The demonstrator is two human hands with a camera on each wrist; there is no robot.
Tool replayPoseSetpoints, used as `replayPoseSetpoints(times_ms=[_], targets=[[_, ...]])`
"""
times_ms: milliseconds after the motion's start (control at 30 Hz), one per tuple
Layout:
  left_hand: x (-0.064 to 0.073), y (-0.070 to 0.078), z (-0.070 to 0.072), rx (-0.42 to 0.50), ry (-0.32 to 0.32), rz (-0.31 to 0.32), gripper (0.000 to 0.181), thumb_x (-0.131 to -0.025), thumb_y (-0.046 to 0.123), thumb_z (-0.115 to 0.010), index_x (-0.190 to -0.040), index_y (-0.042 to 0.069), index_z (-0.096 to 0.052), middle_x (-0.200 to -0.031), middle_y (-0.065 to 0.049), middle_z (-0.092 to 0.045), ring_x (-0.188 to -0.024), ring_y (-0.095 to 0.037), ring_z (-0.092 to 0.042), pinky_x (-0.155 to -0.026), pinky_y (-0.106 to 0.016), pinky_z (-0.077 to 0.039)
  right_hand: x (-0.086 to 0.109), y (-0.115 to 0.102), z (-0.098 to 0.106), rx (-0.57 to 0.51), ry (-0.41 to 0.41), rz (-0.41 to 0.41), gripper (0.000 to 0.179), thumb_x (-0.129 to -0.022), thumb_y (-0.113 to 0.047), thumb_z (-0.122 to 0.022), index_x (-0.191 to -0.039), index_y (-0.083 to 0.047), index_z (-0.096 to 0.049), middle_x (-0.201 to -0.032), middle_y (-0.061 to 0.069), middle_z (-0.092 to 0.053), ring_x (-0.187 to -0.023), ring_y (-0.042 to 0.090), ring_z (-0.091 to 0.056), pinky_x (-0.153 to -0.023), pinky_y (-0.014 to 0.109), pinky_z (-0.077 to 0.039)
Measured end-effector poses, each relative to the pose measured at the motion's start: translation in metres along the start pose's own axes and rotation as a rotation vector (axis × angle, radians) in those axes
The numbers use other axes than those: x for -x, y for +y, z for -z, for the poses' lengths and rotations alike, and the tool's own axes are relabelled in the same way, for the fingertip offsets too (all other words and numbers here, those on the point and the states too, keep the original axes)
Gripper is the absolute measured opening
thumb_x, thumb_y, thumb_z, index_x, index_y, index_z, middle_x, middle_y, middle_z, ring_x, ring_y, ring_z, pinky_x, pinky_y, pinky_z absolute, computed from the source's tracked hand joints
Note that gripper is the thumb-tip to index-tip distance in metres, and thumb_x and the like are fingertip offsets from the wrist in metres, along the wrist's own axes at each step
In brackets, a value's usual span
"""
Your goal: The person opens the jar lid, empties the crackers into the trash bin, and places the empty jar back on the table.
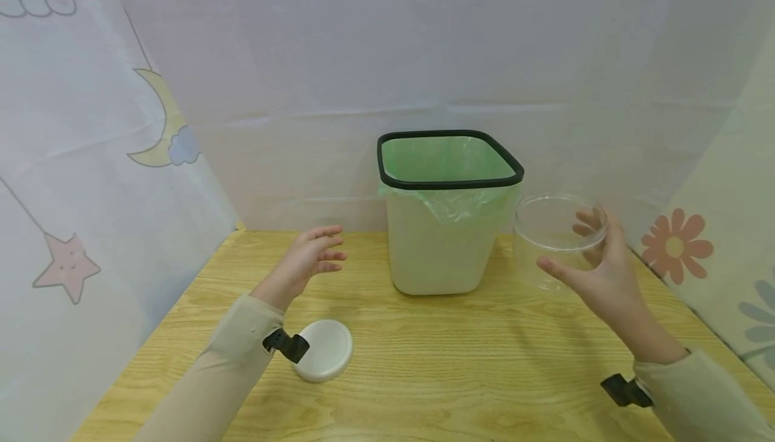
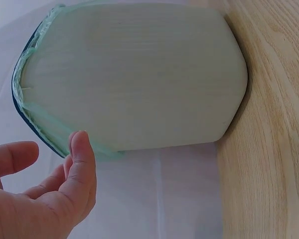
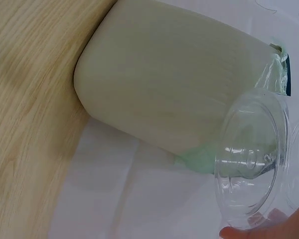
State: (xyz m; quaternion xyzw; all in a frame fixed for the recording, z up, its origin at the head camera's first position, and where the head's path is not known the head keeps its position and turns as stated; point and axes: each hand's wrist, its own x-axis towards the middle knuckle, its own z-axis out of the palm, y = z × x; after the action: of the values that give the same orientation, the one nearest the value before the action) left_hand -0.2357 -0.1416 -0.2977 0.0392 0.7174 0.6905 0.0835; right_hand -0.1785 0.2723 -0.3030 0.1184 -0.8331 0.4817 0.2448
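Note:
My right hand (image 1: 605, 270) grips a clear, round plastic jar (image 1: 552, 223) by its side, thumb in front and fingers behind. The jar is held above the table, just right of the bin, with its wide mouth upward. In the right wrist view the base of the jar (image 3: 249, 159) shows, with the thumb (image 3: 259, 232) against it. On the other side my left hand (image 1: 309, 257) hovers with loosely bent fingers and holds nothing. A white round screw lid (image 1: 327, 349) lies on the table below the left wrist.
A whitish bin (image 1: 445, 247) with a black rim and a green liner bag stands at the back centre of the wooden table (image 1: 418, 368). Printed cloth (image 1: 303, 92) hangs behind and on both sides. Each sleeve carries a black wrist strap (image 1: 287, 346).

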Motion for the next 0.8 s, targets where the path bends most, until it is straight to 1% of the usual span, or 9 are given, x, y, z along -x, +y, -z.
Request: replayPoseSetpoints(times_ms=[67,167,233,400,667,800], targets=[[0.001,0.0,0.001,0.002,-0.002,0.002,0.046,-0.104,0.01,-0.041,-0.146,-0.007,-0.033,-0.142,-0.026,-0.038,-0.08,-0.009,-0.061,-0.073,-0.024,-0.053,0.001,0.001,-0.001,-0.008,-0.014,0.007,0.101,-0.084,0.001,-0.074,-0.156,-0.016,-0.005,-0.151,0.014,-0.027,-0.129,0.012,-0.034,-0.102,0.01,-0.028],[0.001,-0.001,0.002,0.001,-0.006,0.006,0.046,-0.104,0.01,-0.041,-0.146,-0.007,-0.033,-0.142,-0.026,-0.038,-0.081,-0.009,-0.061,-0.073,-0.024,-0.053,0.003,0.003,-0.003,-0.026,-0.034,0.022,0.102,-0.084,0.003,-0.073,-0.156,-0.016,-0.004,-0.151,0.014,-0.026,-0.129,0.01,-0.034,-0.096,0.004,-0.029],[0.002,-0.002,0.002,-0.005,-0.009,0.007,0.046,-0.104,0.01,-0.041,-0.145,-0.008,-0.034,-0.142,-0.026,-0.038,-0.082,-0.009,-0.061,-0.073,-0.024,-0.053,0.005,0.004,-0.005,-0.034,-0.038,0.031,0.102,-0.083,0.004,-0.073,-0.156,-0.015,-0.005,-0.15,0.012,-0.027,-0.129,0.008,-0.035,-0.097,0.005,-0.03],[0.004,-0.004,0.002,-0.023,-0.02,0.003,0.045,-0.104,0.011,-0.042,-0.145,-0.007,-0.035,-0.142,-0.025,-0.039,-0.086,-0.013,-0.062,-0.074,-0.024,-0.053,0.008,0.005,-0.011,-0.068,-0.035,0.065,0.102,-0.08,0.011,-0.073,-0.156,-0.013,-0.01,-0.145,0.003,-0.032,-0.127,0.006,-0.037,-0.097,0.007,-0.032],[0.006,-0.009,0.004,-0.036,-0.024,0.001,0.045,-0.104,0.01,-0.042,-0.144,-0.008,-0.034,-0.143,-0.025,-0.039,-0.083,-0.01,-0.061,-0.074,-0.025,-0.053,0.016,0.008,-0.018,-0.091,-0.044,0.119,0.102,-0.075,0.016,-0.074,-0.154,-0.013,-0.016,-0.142,-0.008,-0.034,-0.126,0.002,-0.039,-0.096,0.008,-0.034],[0.007,-0.011,0.004,-0.033,-0.02,-0.001,0.045,-0.103,0.01,-0.042,-0.144,-0.008,-0.036,-0.143,-0.025,-0.039,-0.083,-0.01,-0.061,-0.074,-0.024,-0.053,0.018,0.006,-0.019,-0.097,-0.038,0.134,0.1,-0.073,0.018,-0.073,-0.152,-0.012,-0.02,-0.141,-0.009,-0.035,-0.125,0.002,-0.041,-0.095,0.008,-0.035]])
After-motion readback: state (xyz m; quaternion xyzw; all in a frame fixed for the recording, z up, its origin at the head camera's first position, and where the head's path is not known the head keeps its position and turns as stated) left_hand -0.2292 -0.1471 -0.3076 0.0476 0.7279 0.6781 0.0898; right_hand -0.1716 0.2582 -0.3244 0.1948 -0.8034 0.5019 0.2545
